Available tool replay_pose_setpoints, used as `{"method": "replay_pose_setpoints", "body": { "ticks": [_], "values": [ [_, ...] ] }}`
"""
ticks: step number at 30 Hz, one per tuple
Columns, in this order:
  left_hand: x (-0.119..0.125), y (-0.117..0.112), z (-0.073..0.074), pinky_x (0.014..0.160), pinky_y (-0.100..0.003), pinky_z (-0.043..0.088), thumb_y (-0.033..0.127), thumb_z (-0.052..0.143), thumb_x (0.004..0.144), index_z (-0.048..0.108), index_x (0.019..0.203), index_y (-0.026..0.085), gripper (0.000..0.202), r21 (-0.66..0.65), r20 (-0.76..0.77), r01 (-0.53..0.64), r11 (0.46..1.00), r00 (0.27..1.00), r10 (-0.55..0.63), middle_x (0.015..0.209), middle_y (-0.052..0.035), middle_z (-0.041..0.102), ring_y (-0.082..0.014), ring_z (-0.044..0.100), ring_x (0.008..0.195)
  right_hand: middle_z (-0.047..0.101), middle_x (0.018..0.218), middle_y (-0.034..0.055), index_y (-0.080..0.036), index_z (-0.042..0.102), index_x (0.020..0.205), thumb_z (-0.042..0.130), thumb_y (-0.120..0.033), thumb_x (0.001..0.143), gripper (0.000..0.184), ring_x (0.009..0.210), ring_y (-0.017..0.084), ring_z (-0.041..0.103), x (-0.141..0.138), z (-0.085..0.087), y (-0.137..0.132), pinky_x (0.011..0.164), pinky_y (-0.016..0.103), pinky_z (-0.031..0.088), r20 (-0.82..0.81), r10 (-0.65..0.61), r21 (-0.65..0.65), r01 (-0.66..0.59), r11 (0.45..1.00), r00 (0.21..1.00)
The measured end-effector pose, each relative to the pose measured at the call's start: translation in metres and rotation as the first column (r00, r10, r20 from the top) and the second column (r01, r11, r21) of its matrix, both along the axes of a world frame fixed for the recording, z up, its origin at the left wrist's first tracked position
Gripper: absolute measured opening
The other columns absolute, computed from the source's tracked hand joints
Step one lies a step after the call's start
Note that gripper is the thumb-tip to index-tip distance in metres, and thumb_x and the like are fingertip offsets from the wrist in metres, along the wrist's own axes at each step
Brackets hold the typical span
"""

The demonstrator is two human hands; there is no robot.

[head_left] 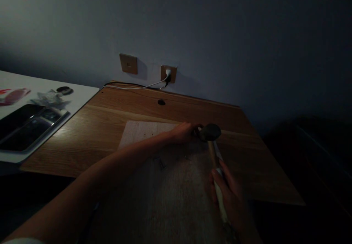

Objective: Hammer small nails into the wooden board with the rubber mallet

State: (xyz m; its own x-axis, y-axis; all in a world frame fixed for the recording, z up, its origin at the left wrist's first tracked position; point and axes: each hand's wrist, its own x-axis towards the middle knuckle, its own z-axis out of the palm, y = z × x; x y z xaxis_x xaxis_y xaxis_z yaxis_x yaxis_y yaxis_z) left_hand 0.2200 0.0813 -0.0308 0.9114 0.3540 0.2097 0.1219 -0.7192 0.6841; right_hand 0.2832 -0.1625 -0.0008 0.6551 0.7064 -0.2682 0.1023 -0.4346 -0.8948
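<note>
In the dim head view, my right hand [227, 187] is wrapped round the handle of a hammer [213, 152]. The dark hammer head lies close beside the fingers of my left hand [184, 132]. That hand reaches across a pale wooden board [176, 200] to its far right part. Its fingers are bent together in a pinch, but whatever is between them is too dark to make out. Several small metal pieces, apparently nails [162, 164], lie on the board below my left forearm. Two small dark spots mark the board's far left part.
Beneath the board is a wooden desk [242, 156] with a round cable hole [161, 102]. A white table [79, 84] at left bears a black glossy device [27, 126] and crumpled clear plastic [51, 98]. White and black cables run to a wall socket [172, 74].
</note>
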Motion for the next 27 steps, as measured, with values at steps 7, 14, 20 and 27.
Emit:
{"method": "replay_pose_setpoints", "body": {
  "ticks": [7, 14, 20, 27],
  "values": [
    [-0.001, 0.001, 0.002, 0.078, -0.025, 0.052, 0.008, 0.069, 0.080, 0.061, 0.129, 0.017, 0.051, -0.032, 0.008, 0.025, 0.999, 1.000, -0.025, 0.099, -0.0052, 0.078, -0.0179, 0.073, 0.088, 0.060, 0.063, -0.0021, -0.023, 0.054, 0.147, 0.061, -0.068, 0.083, 0.079, 0.045, 0.015, 0.051, 0.002, -0.001, -0.002, 0.044, 0.026, 0.040, 0.006, 0.006, 0.002, -0.006, 1.000, 1.000],
    [0.001, 0.001, 0.000, 0.078, -0.025, 0.052, 0.011, 0.070, 0.082, 0.060, 0.130, 0.018, 0.050, -0.002, 0.005, 0.036, 0.999, 0.999, -0.036, 0.102, -0.0050, 0.077, -0.0178, 0.073, 0.091, 0.059, 0.064, -0.0033, -0.026, 0.057, 0.145, 0.067, -0.067, 0.079, 0.079, 0.042, 0.013, 0.048, 0.001, 0.001, -0.001, 0.040, 0.024, 0.039, -0.103, -0.017, 0.011, 0.019, 1.000, 0.995],
    [-0.041, 0.007, 0.042, 0.083, -0.027, 0.051, 0.022, 0.075, 0.081, 0.061, 0.127, 0.016, 0.049, 0.323, -0.170, 0.200, 0.925, 0.974, -0.151, 0.123, -0.0123, 0.065, -0.0205, 0.069, 0.100, 0.061, 0.068, -0.0040, -0.021, 0.055, 0.144, 0.076, -0.067, 0.067, 0.092, 0.041, 0.011, 0.047, -0.004, 0.012, -0.005, 0.035, 0.023, 0.037, -0.208, -0.136, -0.011, 0.136, 0.991, 0.969],
    [-0.101, -0.011, 0.049, 0.062, -0.027, 0.043, 0.026, 0.074, 0.085, 0.067, 0.113, 0.019, 0.030, 0.571, -0.381, 0.267, 0.777, 0.924, -0.037, 0.095, -0.0079, 0.070, -0.0199, 0.066, 0.079, 0.062, 0.065, -0.0047, -0.020, 0.050, 0.147, 0.079, -0.067, 0.062, 0.101, 0.040, 0.012, 0.048, 0.000, 0.006, -0.013, 0.035, 0.022, 0.036, -0.222, -0.251, -0.002, 0.257, 0.966, 0.942]
  ]
}}
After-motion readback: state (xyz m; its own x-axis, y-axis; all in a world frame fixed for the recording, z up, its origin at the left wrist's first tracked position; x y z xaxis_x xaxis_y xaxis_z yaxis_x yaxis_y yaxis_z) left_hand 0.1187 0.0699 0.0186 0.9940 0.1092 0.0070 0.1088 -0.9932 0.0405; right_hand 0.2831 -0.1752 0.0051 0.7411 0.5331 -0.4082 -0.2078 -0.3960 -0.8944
